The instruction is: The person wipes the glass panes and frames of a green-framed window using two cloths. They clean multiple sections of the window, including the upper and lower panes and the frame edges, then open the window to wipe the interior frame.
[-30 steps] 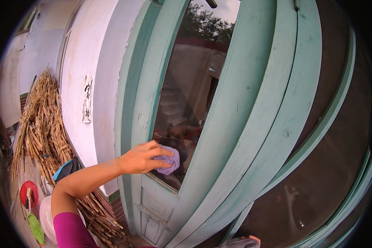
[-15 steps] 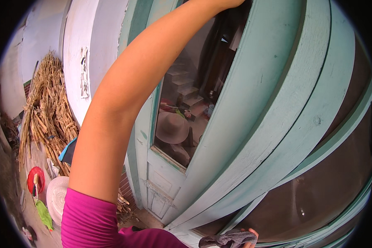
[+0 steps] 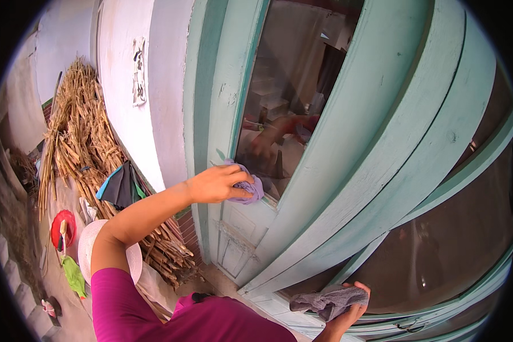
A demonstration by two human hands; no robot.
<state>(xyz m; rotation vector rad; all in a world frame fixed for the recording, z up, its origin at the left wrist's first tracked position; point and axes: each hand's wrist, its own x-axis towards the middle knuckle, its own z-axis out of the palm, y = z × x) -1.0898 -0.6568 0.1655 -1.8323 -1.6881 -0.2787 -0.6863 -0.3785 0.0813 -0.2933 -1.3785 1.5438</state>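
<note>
Bunched in my left hand (image 3: 211, 183) is a light purple cloth (image 3: 252, 189), pressed at the lower left corner of a tall glass pane (image 3: 268, 149). The pane sits in a pale green wooden door (image 3: 233, 225), and its glass mirrors my arm and hand. At the lower right, my right hand (image 3: 359, 302) grips a crumpled dark grey cloth (image 3: 328, 302), held apart from the door pane and in front of the lower window panels.
Bundled dry stalks (image 3: 80, 125) lean on the white wall at left. A folded umbrella (image 3: 119, 185) rests against them. Below are a red basin (image 3: 62, 228), a straw hat (image 3: 88, 251) and a green cloth (image 3: 73, 276). Curved-looking green frames (image 3: 382, 188) run along the right.
My left hand has come down from the top of the pane to its lower left corner, bringing the purple cloth into view. My right hand with the grey cloth has risen a little.
</note>
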